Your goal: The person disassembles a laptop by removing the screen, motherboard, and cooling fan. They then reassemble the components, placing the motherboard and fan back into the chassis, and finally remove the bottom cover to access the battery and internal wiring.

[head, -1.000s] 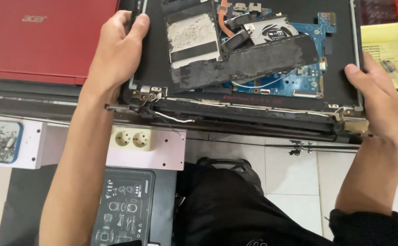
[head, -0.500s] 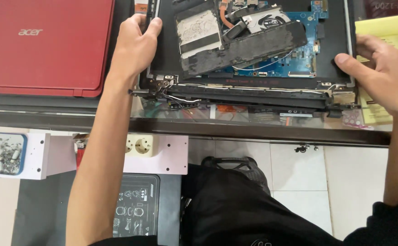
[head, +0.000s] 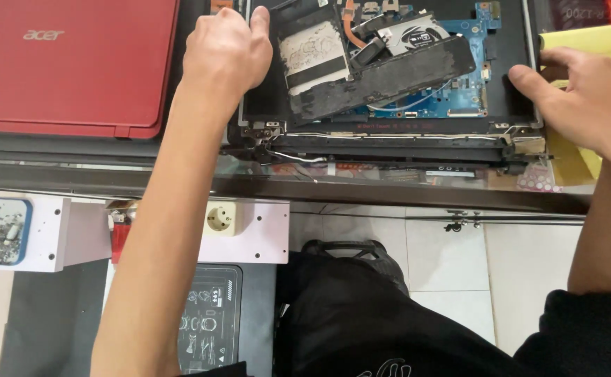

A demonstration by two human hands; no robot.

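So the left hand (head: 225, 52) is curled over the left edge of the opened laptop base (head: 389, 77), fingers bent and gripping that rim, forefinger poking up along the edge. The right hand (head: 585, 98) sits at the base's right edge, fingers loosely bent with the thumb pressed flat on the rim, not wrapped around anything I can make out.

Compared to half a second ago, both hands have slid up along the sides of the base, and the whole base sits a bit further from the desk's front edge, so the hinge strip (head: 389, 143) along its near side is more exposed.

Inside the base: a silver drive (head: 312, 56) just right of the left hand, a long black battery (head: 389, 77) lying slanted across the middle, a fan (head: 406, 31) behind it, blue board (head: 459, 98) under it.

Left of the base is a closed red laptop (head: 68, 66). Right of it, yellow paper (head: 578, 157) under the right hand. Below the base, under the desk, a white socket box (head: 242, 230).
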